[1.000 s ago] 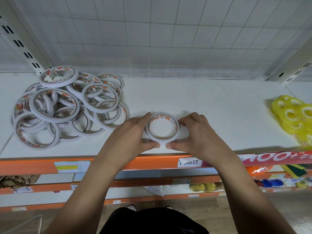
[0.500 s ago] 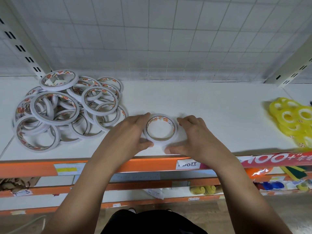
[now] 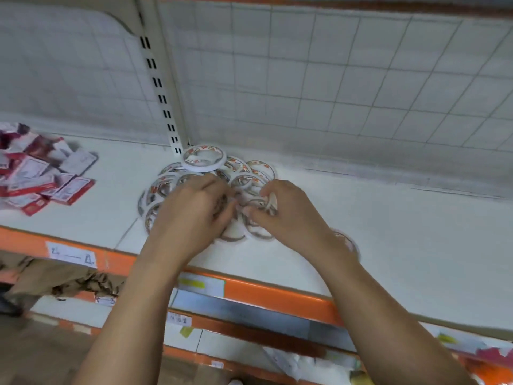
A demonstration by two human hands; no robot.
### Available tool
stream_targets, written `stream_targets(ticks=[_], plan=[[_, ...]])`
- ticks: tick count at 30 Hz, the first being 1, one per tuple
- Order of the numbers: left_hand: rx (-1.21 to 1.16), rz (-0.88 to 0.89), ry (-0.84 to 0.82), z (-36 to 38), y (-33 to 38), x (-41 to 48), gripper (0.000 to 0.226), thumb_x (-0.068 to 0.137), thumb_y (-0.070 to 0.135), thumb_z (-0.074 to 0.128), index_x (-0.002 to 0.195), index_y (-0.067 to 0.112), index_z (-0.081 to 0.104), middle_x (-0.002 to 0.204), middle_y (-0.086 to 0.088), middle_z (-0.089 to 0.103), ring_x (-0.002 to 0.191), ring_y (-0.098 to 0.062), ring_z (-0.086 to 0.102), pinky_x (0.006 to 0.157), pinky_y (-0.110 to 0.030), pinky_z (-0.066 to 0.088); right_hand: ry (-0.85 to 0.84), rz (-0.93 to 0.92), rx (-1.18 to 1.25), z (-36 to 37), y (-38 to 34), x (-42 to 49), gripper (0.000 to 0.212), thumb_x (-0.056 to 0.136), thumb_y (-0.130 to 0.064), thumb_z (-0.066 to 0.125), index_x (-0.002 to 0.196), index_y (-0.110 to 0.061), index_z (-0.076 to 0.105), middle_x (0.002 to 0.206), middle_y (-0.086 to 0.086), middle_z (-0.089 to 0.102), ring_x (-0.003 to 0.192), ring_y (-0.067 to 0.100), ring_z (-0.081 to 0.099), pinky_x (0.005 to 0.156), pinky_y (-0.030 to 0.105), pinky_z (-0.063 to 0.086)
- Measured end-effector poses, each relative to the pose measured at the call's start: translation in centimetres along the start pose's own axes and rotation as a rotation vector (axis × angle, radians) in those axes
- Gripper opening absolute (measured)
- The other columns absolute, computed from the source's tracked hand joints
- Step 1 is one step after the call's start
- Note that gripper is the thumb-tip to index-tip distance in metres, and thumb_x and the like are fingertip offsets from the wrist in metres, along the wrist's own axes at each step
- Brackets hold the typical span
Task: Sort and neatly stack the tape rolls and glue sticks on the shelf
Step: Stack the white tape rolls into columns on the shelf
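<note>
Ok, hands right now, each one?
Left hand: fingers in the tape roll pile, grip cannot be told.
Right hand: pinching a tape roll.

Left hand [image 3: 191,215] and right hand [image 3: 288,215] moved from single roll [image 3: 347,241] into pile [image 3: 204,159].

Shop, retail display shelving. White metal shelf [image 3: 388,245] with an orange front rail [image 3: 277,297] carrying paper price labels [image 3: 70,255]. Slotted upright [image 3: 161,93] and wire-grid back panel [image 3: 333,79] behind. Many identical tape rolls [image 3: 204,159] heaped near the back edge. Red-and-white boxed packs [image 3: 41,179] piled toward the left end. Lower shelves [image 3: 236,347] beneath, also orange-railed and labelled.
</note>
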State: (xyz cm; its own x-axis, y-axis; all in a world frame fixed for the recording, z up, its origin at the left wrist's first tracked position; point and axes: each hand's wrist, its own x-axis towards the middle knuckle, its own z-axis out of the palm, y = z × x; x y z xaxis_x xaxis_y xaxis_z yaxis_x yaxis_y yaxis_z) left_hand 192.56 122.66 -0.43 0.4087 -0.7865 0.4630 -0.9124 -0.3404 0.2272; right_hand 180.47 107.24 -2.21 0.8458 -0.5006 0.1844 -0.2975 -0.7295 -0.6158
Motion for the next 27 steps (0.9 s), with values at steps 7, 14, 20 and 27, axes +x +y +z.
stream_targets(ticks=[7, 14, 20, 27], plan=[[0.125, -0.178, 0.034, -0.4, -4.0, 3.1, 0.034, 0.088, 0.033, 0.061, 0.115, 0.013, 0.064, 0.114, -0.008, 0.058, 0.103, -0.033, 0.056, 0.082, -0.044, 0.049, -0.078, 0.103, -0.014, 2.6, -1.7, 2.9, 0.060, 0.079, -0.051, 0.074, 0.114, -0.009, 0.050, 0.117, 0.008, 0.056, 0.110, 0.027, 0.050, 0.092, 0.039, 0.041], [0.150, -0.291, -0.116, 2.4, -6.0, 5.8, 0.064, 0.089, 0.062, 0.050, 0.139, 0.022, 0.045, 0.149, -0.015, 0.036, 0.134, -0.036, 0.036, 0.104, -0.050, 0.036, 0.018, 0.101, 0.023, 1.1, -1.3, 1.1, 0.078, 0.066, -0.060, 0.080, 0.126, -0.023, 0.048, 0.125, -0.004, 0.049, 0.117, 0.019, 0.039, 0.094, 0.031, 0.037], [0.056, -0.360, -0.157, 2.9, -6.7, 6.8, 0.067, 0.086, 0.062, 0.056, 0.136, 0.018, 0.046, 0.127, -0.016, 0.057, 0.117, -0.037, 0.052, 0.095, -0.046, 0.044, 0.084, 0.099, 0.042, 0.7, -0.4, -1.4, 0.086, 0.071, -0.063, 0.074, 0.141, -0.028, 0.041, 0.138, -0.009, 0.047, 0.126, 0.013, 0.034, 0.095, 0.022, 0.031], [-0.178, -0.416, -0.123, 2.5, -5.9, 7.9, 0.079, 0.070, 0.056, 0.077, 0.133, 0.015, 0.053, 0.130, -0.017, 0.055, 0.123, -0.033, 0.050, 0.099, -0.042, 0.045, 0.171, 0.145, -0.025, -0.1, 1.6, -3.2, 0.077, 0.073, -0.059, 0.075, 0.137, -0.027, 0.045, 0.136, -0.011, 0.049, 0.125, 0.015, 0.038, 0.096, 0.021, 0.030]])
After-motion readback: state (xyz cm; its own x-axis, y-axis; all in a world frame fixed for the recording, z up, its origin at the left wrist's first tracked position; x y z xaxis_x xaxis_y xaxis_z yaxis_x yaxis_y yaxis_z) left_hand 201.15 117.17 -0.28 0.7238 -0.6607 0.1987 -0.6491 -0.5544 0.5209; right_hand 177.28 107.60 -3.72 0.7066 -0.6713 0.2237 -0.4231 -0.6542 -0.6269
